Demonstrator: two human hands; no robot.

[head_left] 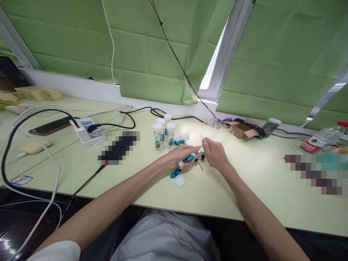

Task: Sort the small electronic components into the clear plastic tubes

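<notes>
My left hand [182, 153] is wrapped round a clear plastic tube [189, 158] lying nearly level, with a blue piece inside it. Close beside it, at the tube's right end, my right hand [216, 152] is closed in a pinch; what its fingers hold is hidden. Thin dark pieces [200, 166] lie below and between the hands. Blue pieces [176, 173] rest on the table under my left wrist, near a round white cap [179, 181]. More blue pieces [179, 142] lie behind my left hand. Several capped clear tubes [157, 138] stand upright to the left, with green or blue pieces inside.
Clear tubes [216, 123] lie at the back by an open cardboard box [243, 127] and coiled black cable. A plastic bottle [312, 143] lies at the right. To the left are a power strip [85, 131], a phone [51, 125] and looping cables.
</notes>
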